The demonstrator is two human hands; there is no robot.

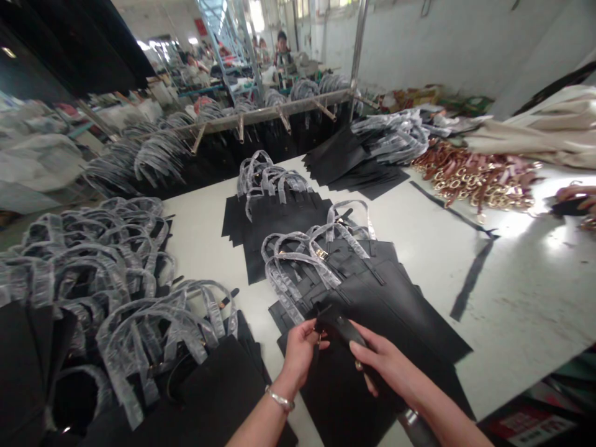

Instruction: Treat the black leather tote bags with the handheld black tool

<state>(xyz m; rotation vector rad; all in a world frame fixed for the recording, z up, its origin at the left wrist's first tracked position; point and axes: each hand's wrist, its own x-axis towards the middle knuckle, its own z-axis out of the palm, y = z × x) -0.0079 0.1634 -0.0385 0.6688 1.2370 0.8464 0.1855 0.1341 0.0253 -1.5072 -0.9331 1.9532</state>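
Observation:
In my right hand (379, 354) is a black handheld tool (342, 326), its front end pointing to the left. Below those fingers hangs a small brown strip (371, 386) with gold-coloured metal near it. My left hand (305, 347) is closed at the front end of the tool, thumb and fingers pinched together; what they pinch is mostly hidden. Both hands are above a stack of flat black bag panels (391, 292). Handles wrapped in clear plastic (302, 254) stand up from the far edge of the stack, with a gold-coloured buckle (321, 254) among them.
To the left lie many black panels with wrapped handles (162, 323). Behind are two more stacks, black panels (279, 214) and wrapped handles (395, 133). Brown straps with gold rings (479, 177) are heaped at the right. A metal rack (279, 115) borders the white table (526, 292).

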